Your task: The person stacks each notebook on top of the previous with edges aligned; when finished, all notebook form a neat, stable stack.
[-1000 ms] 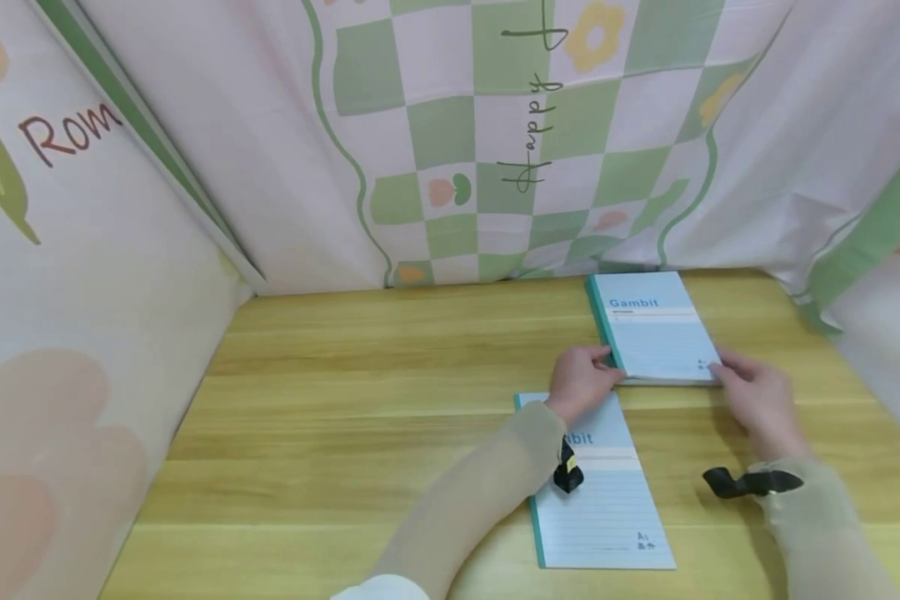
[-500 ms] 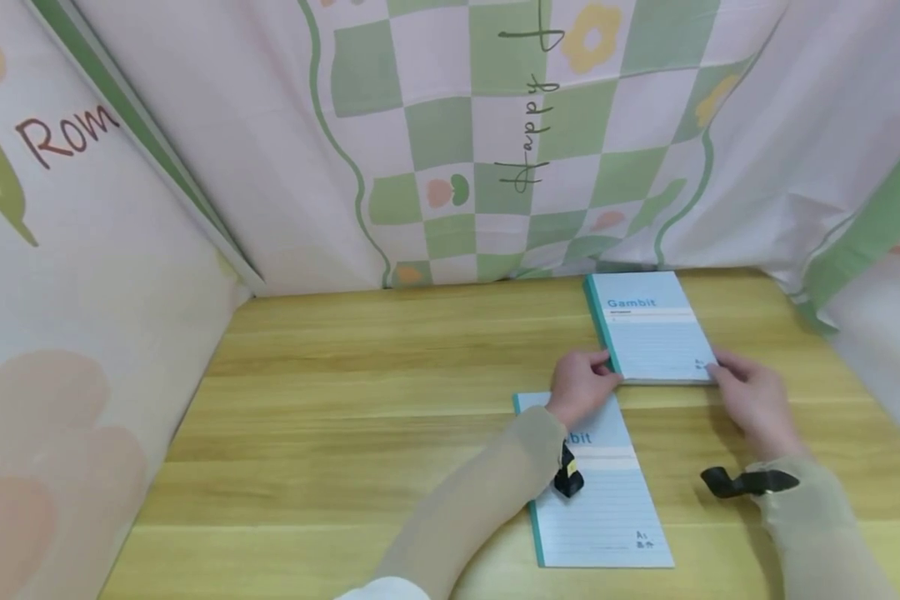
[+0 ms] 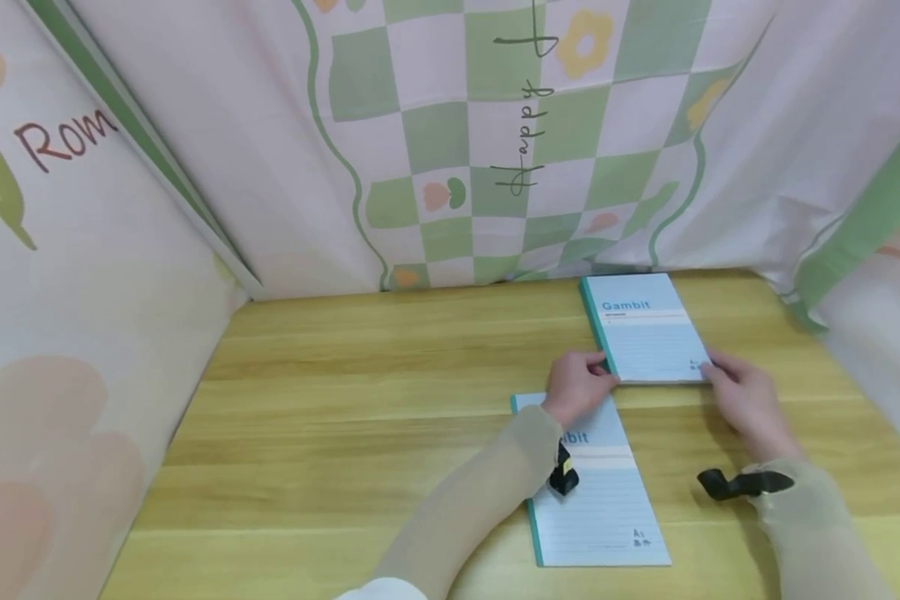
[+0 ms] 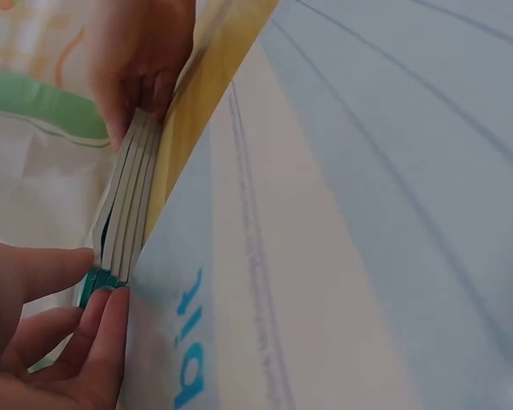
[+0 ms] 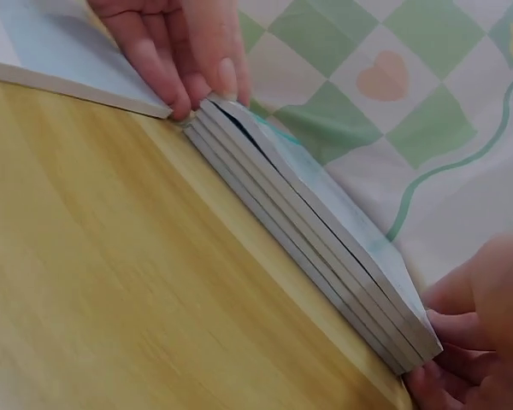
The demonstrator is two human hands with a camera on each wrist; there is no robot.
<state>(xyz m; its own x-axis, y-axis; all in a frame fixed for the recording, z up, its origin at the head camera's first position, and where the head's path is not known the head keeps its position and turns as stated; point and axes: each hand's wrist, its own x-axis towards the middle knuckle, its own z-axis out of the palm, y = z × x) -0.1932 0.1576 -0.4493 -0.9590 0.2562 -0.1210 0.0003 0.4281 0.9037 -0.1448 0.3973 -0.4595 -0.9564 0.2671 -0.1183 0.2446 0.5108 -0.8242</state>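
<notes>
A stack of several light-blue notebooks (image 3: 648, 333) marked "Gambit", with teal spines, lies at the back right of the table. At its near left corner my left hand (image 3: 579, 387) pinches the spine side between thumb and fingers. The near right corner is held by my right hand (image 3: 746, 400), thumb on top. Seen from the right wrist, the page edges of the stack (image 5: 308, 231) lie nearly even, with a thin gap under the top cover. Another such notebook (image 3: 600, 508) lies flat nearer to me, partly hidden under my left wrist.
The wooden table (image 3: 345, 433) stretches away to the left. A patterned curtain (image 3: 435, 133) hangs along the back edge, close behind the stack. More printed cloth (image 3: 67, 292) borders the left side. Black camera straps sit on both wrists.
The head view has shifted slightly. Both hands stay on the same corners of the stack, and the top notebook's near edge now sits more flush with those below.
</notes>
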